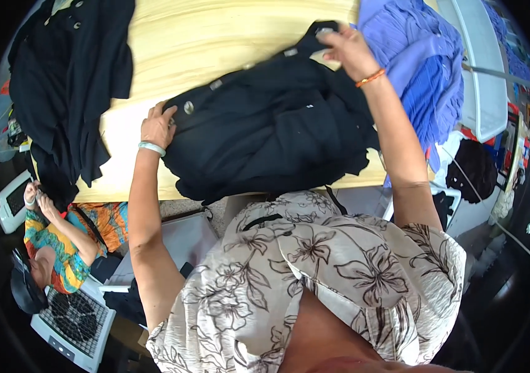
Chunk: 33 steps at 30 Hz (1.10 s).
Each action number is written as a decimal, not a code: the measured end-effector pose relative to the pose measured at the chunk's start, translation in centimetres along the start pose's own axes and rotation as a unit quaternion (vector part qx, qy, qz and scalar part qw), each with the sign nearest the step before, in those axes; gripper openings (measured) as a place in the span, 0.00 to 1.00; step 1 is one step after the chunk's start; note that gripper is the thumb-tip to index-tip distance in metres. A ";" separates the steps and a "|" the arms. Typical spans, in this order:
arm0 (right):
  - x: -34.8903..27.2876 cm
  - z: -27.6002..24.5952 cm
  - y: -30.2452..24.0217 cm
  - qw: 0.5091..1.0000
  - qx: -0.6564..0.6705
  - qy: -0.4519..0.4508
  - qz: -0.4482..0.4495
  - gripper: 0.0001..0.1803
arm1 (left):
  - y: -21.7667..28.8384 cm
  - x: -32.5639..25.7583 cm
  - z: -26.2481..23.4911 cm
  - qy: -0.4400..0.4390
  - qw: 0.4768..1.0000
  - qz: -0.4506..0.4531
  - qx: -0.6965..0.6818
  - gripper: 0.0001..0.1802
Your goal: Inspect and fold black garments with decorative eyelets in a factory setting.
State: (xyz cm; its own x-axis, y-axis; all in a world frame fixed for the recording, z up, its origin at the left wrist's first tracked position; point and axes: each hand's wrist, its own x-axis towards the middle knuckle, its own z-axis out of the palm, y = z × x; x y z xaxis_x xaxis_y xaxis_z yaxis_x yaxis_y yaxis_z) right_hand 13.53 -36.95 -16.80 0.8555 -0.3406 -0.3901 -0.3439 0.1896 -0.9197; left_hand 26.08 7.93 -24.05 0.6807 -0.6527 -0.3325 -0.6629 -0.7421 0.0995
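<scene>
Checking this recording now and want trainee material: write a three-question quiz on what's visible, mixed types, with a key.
1. What lies between the person's left hand and right hand?
2. True or false: the violet-blue clothing lies on the person's left.
3. The band on the right wrist is:
A) pale green
B) orange
C) black

Key:
1. A black garment.
2. False: the violet-blue clothing lies on the right.
3. B.
</scene>
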 end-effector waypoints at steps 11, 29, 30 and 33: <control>-10.9 -11.8 2.0 0.994 0.009 0.070 -0.083 0.13 | 8.6 -8.4 -6.1 0.236 0.945 0.135 -0.182 0.27; -16.7 -12.2 9.8 0.979 -0.178 0.083 -0.058 0.20 | 12.3 -14.4 -0.2 0.260 0.957 0.009 -0.127 0.29; -17.5 -11.7 10.3 0.971 -0.213 0.085 -0.074 0.19 | 12.5 -15.2 0.2 0.253 0.957 0.013 -0.144 0.28; -20.9 -9.3 10.7 0.930 -0.323 0.043 -0.168 0.16 | 13.4 -17.4 1.4 0.194 0.967 0.029 -0.165 0.28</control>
State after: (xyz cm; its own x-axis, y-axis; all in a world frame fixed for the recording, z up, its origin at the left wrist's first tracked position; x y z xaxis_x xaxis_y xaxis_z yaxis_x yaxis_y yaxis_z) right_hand -11.66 -36.31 -18.94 0.9322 -0.3582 -0.0515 -0.2464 -0.5243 -0.8151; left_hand 4.85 9.55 -18.28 0.7529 -0.6560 0.0524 -0.6119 -0.6686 0.4225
